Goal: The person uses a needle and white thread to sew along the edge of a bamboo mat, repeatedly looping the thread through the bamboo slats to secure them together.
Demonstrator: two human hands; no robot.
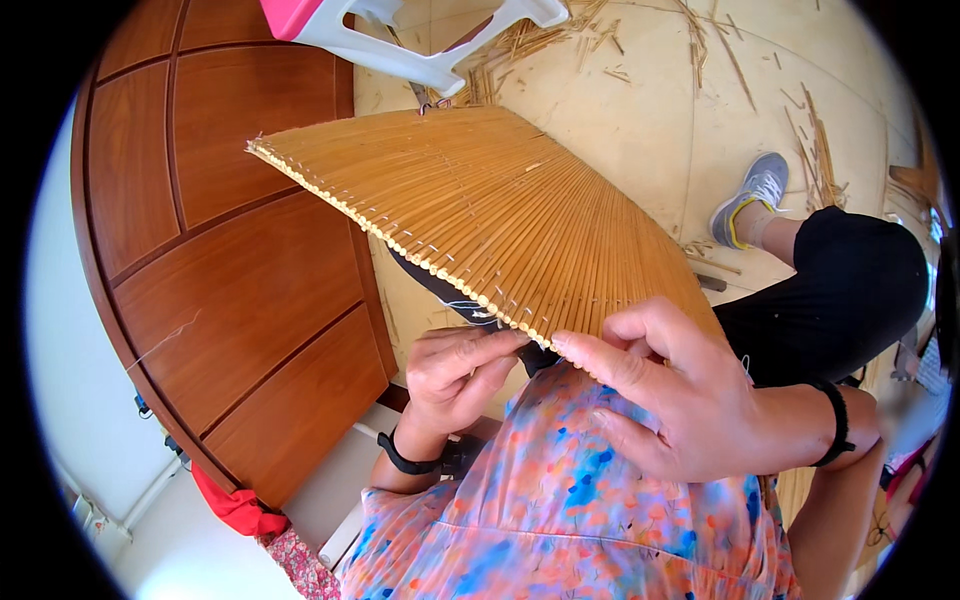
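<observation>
A stiff mat of thin tan stalks, stitched side by side with white thread, slants across my lap. Its cut stalk ends form a pale, bumpy edge facing me. My right hand grips that edge at its near end, the thumb pressed on the stalk ends and the other fingers bent over the mat. Just left of it, my left hand pinches thumb and forefinger together against the edge. What lies between those fingertips is too small to make out. Loose white thread hangs below the edge beside my left hand.
A brown wooden cabinet stands close on the left. At the top is a white and pink plastic stool. Loose stalks litter the pale tiled floor. My leg in black trousers and a grey shoe are on the right.
</observation>
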